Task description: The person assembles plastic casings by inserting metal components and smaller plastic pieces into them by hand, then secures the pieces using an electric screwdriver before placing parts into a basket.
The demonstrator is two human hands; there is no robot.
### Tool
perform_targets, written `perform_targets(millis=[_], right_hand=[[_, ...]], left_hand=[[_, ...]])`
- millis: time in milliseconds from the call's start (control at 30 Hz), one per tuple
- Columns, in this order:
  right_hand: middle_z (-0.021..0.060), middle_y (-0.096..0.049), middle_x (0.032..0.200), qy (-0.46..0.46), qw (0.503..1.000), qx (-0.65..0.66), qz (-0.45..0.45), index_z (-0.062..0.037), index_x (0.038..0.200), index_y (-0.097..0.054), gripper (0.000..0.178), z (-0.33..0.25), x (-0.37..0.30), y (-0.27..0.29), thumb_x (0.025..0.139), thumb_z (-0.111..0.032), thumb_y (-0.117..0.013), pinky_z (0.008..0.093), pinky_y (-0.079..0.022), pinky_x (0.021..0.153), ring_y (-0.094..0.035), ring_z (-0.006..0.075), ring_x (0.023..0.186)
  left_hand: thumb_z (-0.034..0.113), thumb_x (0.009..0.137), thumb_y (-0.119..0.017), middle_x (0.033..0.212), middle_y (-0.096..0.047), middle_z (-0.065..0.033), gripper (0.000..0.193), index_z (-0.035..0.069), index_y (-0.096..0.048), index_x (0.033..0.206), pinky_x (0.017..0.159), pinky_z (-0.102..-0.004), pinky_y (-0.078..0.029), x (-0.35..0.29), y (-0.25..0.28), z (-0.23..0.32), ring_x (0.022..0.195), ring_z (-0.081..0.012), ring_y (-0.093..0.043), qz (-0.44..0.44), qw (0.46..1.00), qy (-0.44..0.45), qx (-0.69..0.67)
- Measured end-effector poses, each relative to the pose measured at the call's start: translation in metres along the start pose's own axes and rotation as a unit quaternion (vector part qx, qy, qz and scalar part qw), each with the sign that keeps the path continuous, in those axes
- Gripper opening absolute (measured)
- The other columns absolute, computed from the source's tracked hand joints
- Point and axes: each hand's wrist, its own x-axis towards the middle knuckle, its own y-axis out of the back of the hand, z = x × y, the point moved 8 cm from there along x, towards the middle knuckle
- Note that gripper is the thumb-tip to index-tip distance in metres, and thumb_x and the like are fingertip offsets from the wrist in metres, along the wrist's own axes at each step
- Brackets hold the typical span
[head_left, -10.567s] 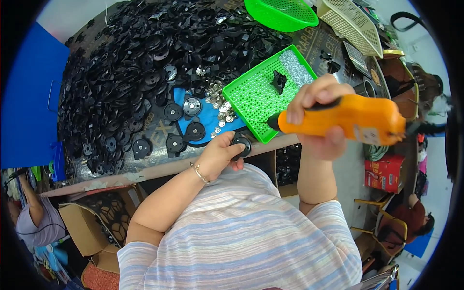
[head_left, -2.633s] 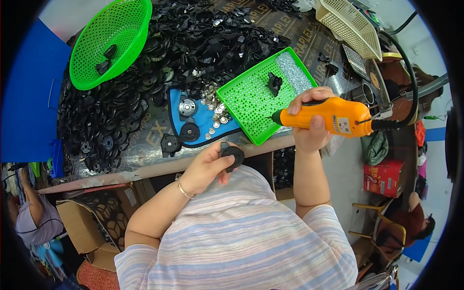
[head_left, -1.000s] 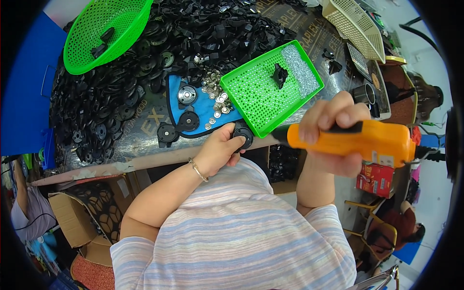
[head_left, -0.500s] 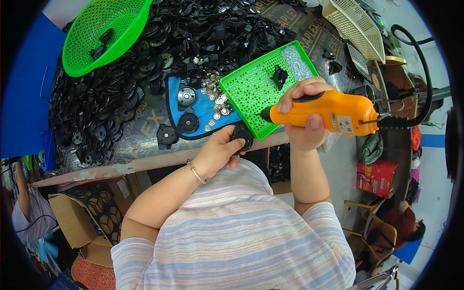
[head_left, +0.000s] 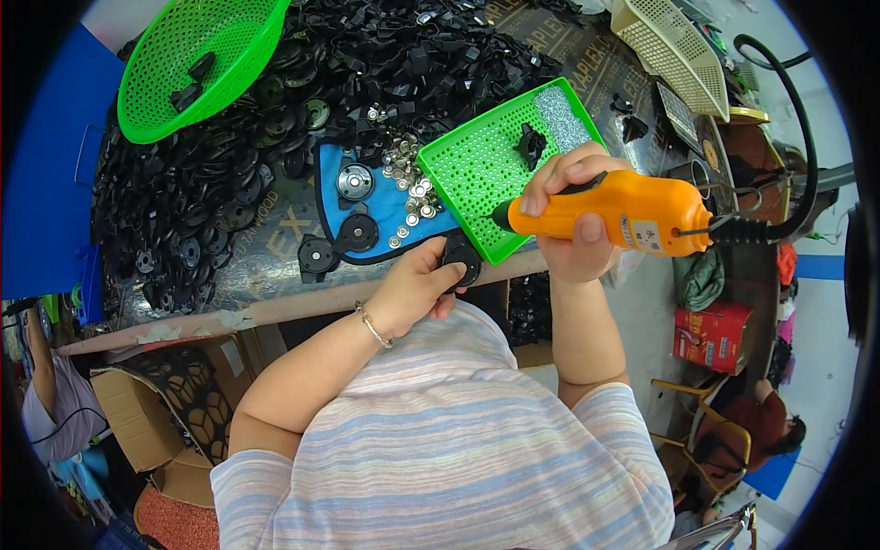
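My right hand [head_left: 576,215] is wrapped round an orange electric screwdriver [head_left: 632,211], whose black nose points left over the near corner of a green perforated tray [head_left: 467,165]. A black round plastic part [head_left: 462,260] is pinched in my left hand [head_left: 417,289] at the table's front edge, close below the tool's nose. Beside it a blue cloth [head_left: 385,192] carries small silver metal pieces [head_left: 412,188], a silver-faced disc [head_left: 354,181] and a black disc [head_left: 357,233]. Another black disc [head_left: 317,256] lies left of the cloth. In the tray are silver screws [head_left: 561,117] and a black part [head_left: 530,145].
A large heap of black plastic parts [head_left: 367,64] covers the back and left of the table. On it sits a green basket [head_left: 202,73]. A cream basket [head_left: 674,55] stands back right; the tool's black cable [head_left: 811,137] curves along the right. Other people are at both sides.
The screwdriver in my right hand has shifted very slightly left. My left hand and the black part stay where they were.
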Motion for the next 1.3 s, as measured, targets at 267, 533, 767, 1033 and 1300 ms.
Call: perform_targets(millis=[267,533,767,1033,1300], right_hand=[[0.0113,-0.045,0.086,0.037,0.997,0.056,-0.038,-0.0016,0.099,-0.044,0.044,-0.041,0.012,-0.009,0.081,-0.039,-0.058,0.0275,-0.044,0.053,-0.051,0.0189,0.060],[0.0121,-0.044,0.085,-0.035,0.997,0.002,-0.066,-0.0005,0.098,-0.042,0.046,-0.031,-0.005,-0.037,0.082,-0.041,-0.056,0.0281,-0.046,0.053,-0.051,0.0188,0.059],[0.0108,-0.044,0.083,-0.040,0.993,0.035,-0.106,-0.0003,0.096,-0.043,0.043,-0.023,-0.006,-0.043,0.082,-0.038,-0.060,0.0277,-0.045,0.053,-0.052,0.0186,0.059],[0.0114,-0.045,0.085,-0.026,0.984,-0.021,-0.174,0.0007,0.095,-0.044,0.045,-0.030,-0.003,-0.041,0.081,-0.038,-0.061,0.0275,-0.047,0.053,-0.054,0.0184,0.060],[0.0122,-0.045,0.086,-0.011,0.979,0.081,-0.187,0.0010,0.096,-0.044,0.044,-0.026,0.000,-0.035,0.081,-0.037,-0.060,0.0271,-0.049,0.055,-0.055,0.0182,0.062]], left_hand=[[0.009,0.087,-0.047,0.069,-0.053,-0.0031,0.005,0.005,-0.048,0.089,0.034,-0.0197,-0.032,0.000,0.000,0.001,0.040,-0.0068,-0.044,-0.002,1.000,-0.004,0.008],[0.009,0.087,-0.048,0.069,-0.053,-0.0030,0.005,0.005,-0.047,0.089,0.035,-0.0196,-0.033,0.000,0.002,-0.001,0.041,-0.0070,-0.045,0.003,1.000,-0.004,0.008],[0.009,0.086,-0.049,0.069,-0.053,-0.0024,0.006,0.005,-0.048,0.090,0.035,-0.0195,-0.033,0.000,0.003,-0.001,0.041,-0.0067,-0.045,0.001,1.000,-0.003,0.004],[0.009,0.086,-0.049,0.068,-0.053,-0.0022,0.007,0.005,-0.048,0.091,0.035,-0.0194,-0.033,-0.001,0.001,-0.002,0.040,-0.0071,-0.045,0.004,1.000,0.002,0.004],[0.008,0.086,-0.048,0.069,-0.053,-0.0030,0.005,0.005,-0.047,0.089,0.034,-0.0205,-0.034,0.000,-0.001,-0.002,0.039,-0.0085,-0.048,0.005,1.000,0.012,0.009]])
